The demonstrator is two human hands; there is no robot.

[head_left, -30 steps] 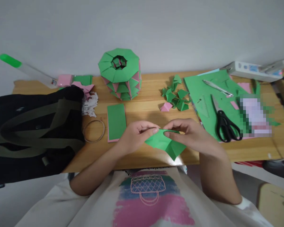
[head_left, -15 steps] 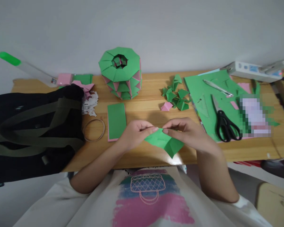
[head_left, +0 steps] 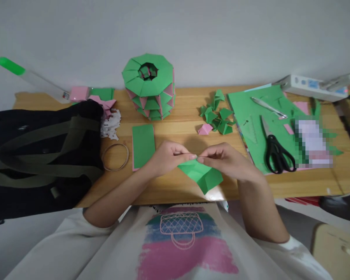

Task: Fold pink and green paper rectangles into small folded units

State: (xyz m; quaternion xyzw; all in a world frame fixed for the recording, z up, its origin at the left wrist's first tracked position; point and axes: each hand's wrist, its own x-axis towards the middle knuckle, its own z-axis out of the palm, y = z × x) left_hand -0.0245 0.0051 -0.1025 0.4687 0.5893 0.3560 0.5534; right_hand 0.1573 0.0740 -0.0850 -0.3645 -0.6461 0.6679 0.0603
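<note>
Between my two hands is a sheet of green paper [head_left: 204, 177] with creases across it, hanging down over the front of the table. My left hand [head_left: 171, 157] pinches its upper edge between thumb and fingers. Close beside it, my right hand [head_left: 221, 159] is closed on the same edge, thumb nearly touching the left thumb. A stack of green and pink paper [head_left: 143, 146] lies just left of my left hand. Beyond my right hand are small folded green pieces [head_left: 220, 116] and one folded pink piece [head_left: 205, 129].
A green and pink folded-paper lantern shape [head_left: 148, 87] stands at the back. On the left are a black bag [head_left: 43, 155], a ring-shaped band [head_left: 115, 157] and white scraps [head_left: 111, 124]. Scissors [head_left: 277, 153] and a pen [head_left: 268, 107] lie on green sheets [head_left: 247, 101] below a power strip [head_left: 312, 87].
My hands have drawn slightly closer together at the paper's upper edge. The paper's lower corner has swung a little to the left. The camera view has shifted slightly.
</note>
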